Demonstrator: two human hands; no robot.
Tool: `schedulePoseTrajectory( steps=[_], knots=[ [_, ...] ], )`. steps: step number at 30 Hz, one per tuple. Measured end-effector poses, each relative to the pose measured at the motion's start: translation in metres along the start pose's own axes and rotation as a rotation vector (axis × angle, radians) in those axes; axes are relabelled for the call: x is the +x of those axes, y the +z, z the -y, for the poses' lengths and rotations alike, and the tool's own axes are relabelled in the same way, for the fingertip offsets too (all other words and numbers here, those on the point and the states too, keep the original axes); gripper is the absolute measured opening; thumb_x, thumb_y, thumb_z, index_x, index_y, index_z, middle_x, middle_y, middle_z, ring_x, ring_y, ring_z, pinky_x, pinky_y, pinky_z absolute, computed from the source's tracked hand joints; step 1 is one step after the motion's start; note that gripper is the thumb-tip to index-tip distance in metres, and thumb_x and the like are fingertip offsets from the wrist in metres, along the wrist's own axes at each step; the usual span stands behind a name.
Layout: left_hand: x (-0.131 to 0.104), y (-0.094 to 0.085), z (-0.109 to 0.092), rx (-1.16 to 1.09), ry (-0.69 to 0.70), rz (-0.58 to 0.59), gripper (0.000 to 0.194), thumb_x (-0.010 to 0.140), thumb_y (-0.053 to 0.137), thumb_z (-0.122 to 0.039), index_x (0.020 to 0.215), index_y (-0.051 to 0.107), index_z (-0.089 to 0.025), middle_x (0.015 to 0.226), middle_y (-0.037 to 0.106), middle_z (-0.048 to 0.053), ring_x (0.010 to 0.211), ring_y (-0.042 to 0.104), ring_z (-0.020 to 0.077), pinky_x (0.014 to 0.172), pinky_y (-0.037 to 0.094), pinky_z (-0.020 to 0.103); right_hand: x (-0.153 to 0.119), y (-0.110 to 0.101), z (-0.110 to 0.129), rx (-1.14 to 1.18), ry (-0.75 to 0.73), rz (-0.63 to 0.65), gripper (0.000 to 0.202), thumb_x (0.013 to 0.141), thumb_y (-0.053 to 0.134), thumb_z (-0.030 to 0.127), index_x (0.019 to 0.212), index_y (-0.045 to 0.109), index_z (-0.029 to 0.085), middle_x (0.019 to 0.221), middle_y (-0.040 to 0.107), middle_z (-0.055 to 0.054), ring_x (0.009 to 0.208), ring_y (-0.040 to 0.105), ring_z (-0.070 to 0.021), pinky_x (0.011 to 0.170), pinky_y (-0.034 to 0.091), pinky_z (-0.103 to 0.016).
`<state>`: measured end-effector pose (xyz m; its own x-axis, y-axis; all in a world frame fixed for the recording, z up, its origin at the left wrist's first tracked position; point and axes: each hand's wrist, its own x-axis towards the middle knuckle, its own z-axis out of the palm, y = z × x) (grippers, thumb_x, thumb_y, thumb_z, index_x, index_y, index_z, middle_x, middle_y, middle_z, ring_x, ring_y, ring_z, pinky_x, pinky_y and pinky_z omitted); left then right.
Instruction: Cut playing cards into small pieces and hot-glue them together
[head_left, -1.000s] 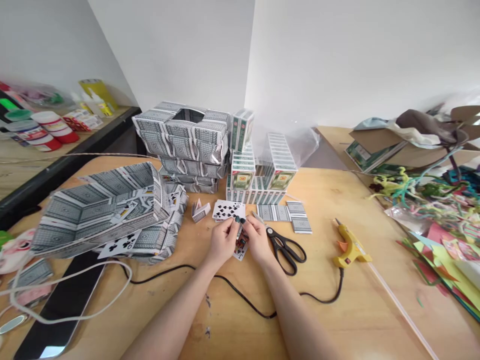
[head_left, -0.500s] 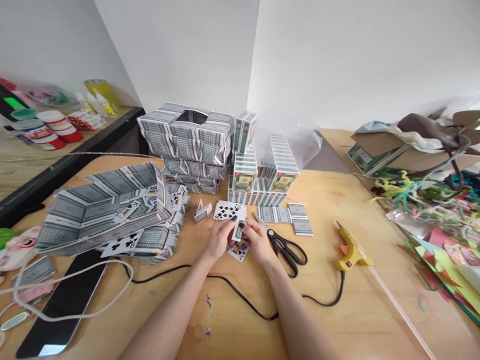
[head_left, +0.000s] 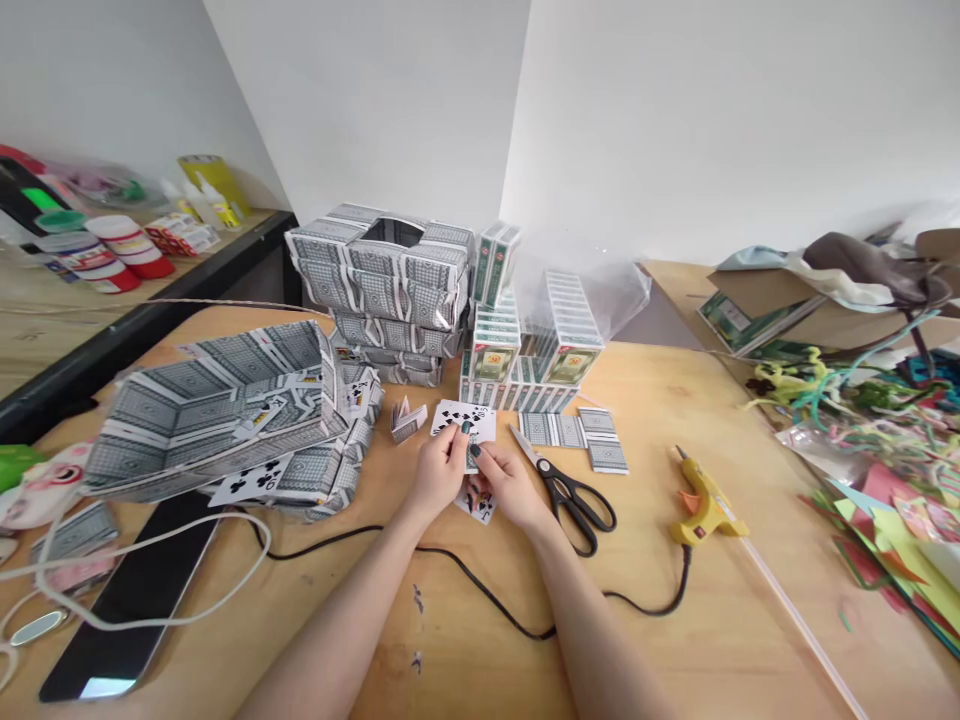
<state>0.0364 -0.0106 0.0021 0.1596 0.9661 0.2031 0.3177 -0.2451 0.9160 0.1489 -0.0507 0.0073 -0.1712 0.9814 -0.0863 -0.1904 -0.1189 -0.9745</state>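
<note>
Between my two hands is a playing card (head_left: 472,462), mostly covered by the fingers. My left hand (head_left: 442,465) pinches its left side and my right hand (head_left: 507,480) pinches its right side. A ten of spades (head_left: 480,420) lies face up just beyond the fingers. Under the hands, a jack card (head_left: 478,500) lies on the table. Black-handled scissors (head_left: 574,500) rest open to the right of my right hand. A small folded card piece (head_left: 407,422) stands left of the ten. Card strips (head_left: 555,430) lie face down behind the scissors.
A card-covered box (head_left: 382,270) tops a stack at the back, beside boxed decks (head_left: 570,340). An open card tray (head_left: 172,420) sits at left above a phone (head_left: 127,610). A yellow glue gun (head_left: 705,500) lies at right, its black cord (head_left: 480,590) crossing under my forearms.
My fingers have shifted on the card, and less of it shows between them. More of the jack's face is visible. The whole view has moved slightly.
</note>
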Motion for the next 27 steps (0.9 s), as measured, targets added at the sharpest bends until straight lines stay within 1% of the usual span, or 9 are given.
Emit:
schedulePoseTrajectory(
  steps=[5, 8, 11, 16, 18, 20, 23, 25, 27],
  knots=[
    [0.0008, -0.0024, -0.0021, 0.019, 0.017, -0.011, 0.031, 0.083, 0.039, -0.031, 0.055, 0.033, -0.018, 0.050, 0.034, -0.005, 0.050, 0.034, 0.0093, 0.049, 0.027, 0.021, 0.0001, 0.0029, -0.0024, -0.065, -0.063, -0.023, 0.039, 0.081, 0.044, 0.053, 0.060, 0.040, 0.020, 0.049, 0.042, 0.006, 0.039, 0.045, -0.0089, 0.039, 0.038, -0.023],
    [0.0012, -0.0043, -0.0045, -0.001, 0.011, -0.056, 0.033, 0.082, 0.040, -0.032, 0.053, 0.032, -0.018, 0.048, 0.033, -0.005, 0.048, 0.033, 0.0090, 0.047, 0.026, 0.021, 0.0007, 0.0046, -0.0052, -0.023, -0.040, 0.005, 0.038, 0.081, 0.044, 0.054, 0.064, 0.041, 0.021, 0.052, 0.043, 0.006, 0.041, 0.047, -0.0097, 0.039, 0.040, -0.023],
    [0.0015, -0.0051, -0.0053, -0.037, -0.002, -0.104, 0.033, 0.082, 0.040, -0.032, 0.053, 0.032, -0.018, 0.049, 0.032, -0.005, 0.048, 0.032, 0.0088, 0.047, 0.026, 0.021, 0.0009, 0.0057, -0.0072, -0.001, -0.007, 0.044, 0.037, 0.080, 0.044, 0.055, 0.066, 0.040, 0.021, 0.053, 0.042, 0.006, 0.039, 0.046, -0.0091, 0.036, 0.038, -0.022],
    [0.0030, -0.0058, -0.0047, -0.192, -0.075, -0.121, 0.035, 0.080, 0.045, -0.036, 0.051, 0.037, -0.018, 0.049, 0.037, -0.004, 0.050, 0.036, 0.0088, 0.048, 0.029, 0.021, 0.0002, 0.0062, -0.0071, -0.119, -0.075, -0.029, 0.039, 0.081, 0.044, 0.054, 0.062, 0.038, 0.021, 0.051, 0.039, 0.006, 0.039, 0.040, -0.0077, 0.038, 0.034, -0.021],
    [0.0039, -0.0061, -0.0051, -0.310, -0.138, -0.091, 0.035, 0.078, 0.046, -0.040, 0.052, 0.044, -0.017, 0.048, 0.041, -0.004, 0.049, 0.039, 0.0092, 0.048, 0.031, 0.021, 0.0000, 0.0063, -0.0060, -0.128, -0.089, -0.034, 0.039, 0.081, 0.044, 0.054, 0.061, 0.039, 0.021, 0.050, 0.040, 0.006, 0.040, 0.039, -0.0083, 0.039, 0.033, -0.022],
    [0.0046, -0.0062, -0.0059, -0.414, -0.212, -0.001, 0.034, 0.075, 0.050, -0.043, 0.057, 0.054, -0.015, 0.048, 0.046, -0.003, 0.049, 0.043, 0.0102, 0.048, 0.033, 0.021, -0.0002, 0.0064, -0.0049, -0.126, -0.093, -0.035, 0.040, 0.080, 0.044, 0.055, 0.061, 0.040, 0.021, 0.049, 0.040, 0.005, 0.040, 0.038, -0.0088, 0.040, 0.033, -0.023],
    [0.0048, -0.0056, -0.0069, -0.500, -0.283, 0.126, 0.025, 0.066, 0.061, -0.038, 0.064, 0.063, -0.014, 0.055, 0.058, 0.000, 0.057, 0.053, 0.0137, 0.053, 0.039, 0.023, -0.0004, 0.0066, -0.0042, -0.130, -0.092, -0.043, 0.039, 0.080, 0.044, 0.055, 0.062, 0.041, 0.020, 0.049, 0.042, 0.005, 0.040, 0.037, -0.0089, 0.040, 0.032, -0.023],
    [0.0042, -0.0047, -0.0070, -0.524, -0.300, 0.120, 0.021, 0.064, 0.063, -0.034, 0.064, 0.065, -0.013, 0.061, 0.063, 0.002, 0.063, 0.057, 0.0160, 0.058, 0.042, 0.025, -0.0008, 0.0069, -0.0041, -0.129, -0.097, -0.053, 0.039, 0.080, 0.044, 0.055, 0.063, 0.042, 0.020, 0.049, 0.042, 0.005, 0.041, 0.037, -0.0088, 0.041, 0.032, -0.023],
    [0.0032, -0.0036, -0.0071, -0.510, -0.308, 0.082, 0.018, 0.064, 0.062, -0.031, 0.061, 0.064, -0.014, 0.063, 0.064, 0.002, 0.064, 0.057, 0.0158, 0.058, 0.043, 0.025, -0.0013, 0.0071, -0.0038, -0.136, -0.104, -0.058, 0.038, 0.081, 0.044, 0.053, 0.062, 0.042, 0.020, 0.050, 0.042, 0.005, 0.042, 0.038, -0.0090, 0.042, 0.032, -0.023]
  ],
)
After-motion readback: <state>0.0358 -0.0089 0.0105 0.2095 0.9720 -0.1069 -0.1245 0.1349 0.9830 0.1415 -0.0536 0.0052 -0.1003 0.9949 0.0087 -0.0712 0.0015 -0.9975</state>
